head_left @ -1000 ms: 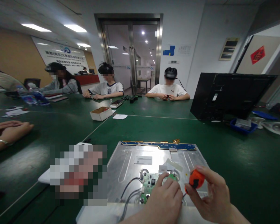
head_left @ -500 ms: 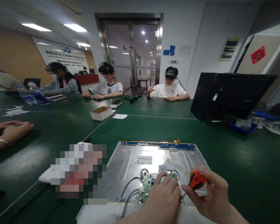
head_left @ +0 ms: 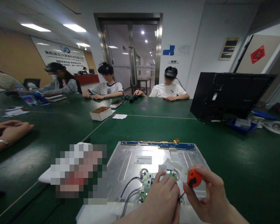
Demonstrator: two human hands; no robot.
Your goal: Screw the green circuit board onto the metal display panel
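Observation:
An orange-and-black screwdriver (head_left: 195,178) is pinched in the fingers of my right hand (head_left: 216,194). Its dark shaft slants down and left to the lower edge of a silver metal panel (head_left: 124,160). My left hand (head_left: 162,196) lies curled over a green circuit board (head_left: 146,179) on that panel, its fingertips close beside the shaft. What those fingers pinch, if anything, is hidden. Dark cables (head_left: 128,186) run from the board's left side down over the near edge. A blue circuit strip (head_left: 151,145) lines the panel's far edge.
A blurred-out item (head_left: 78,171) lies left of the panel. Farther off are a small open box (head_left: 101,114), a black monitor (head_left: 231,96) and a blue tray (head_left: 244,125). Another person's hands (head_left: 11,132) rest at the left. Several people sit across the green table (head_left: 154,127).
The screwdriver handle has turned in my right fingers and shifted slightly left. My left hand stays almost in place. Across the table, one person's hand has moved down to a black object.

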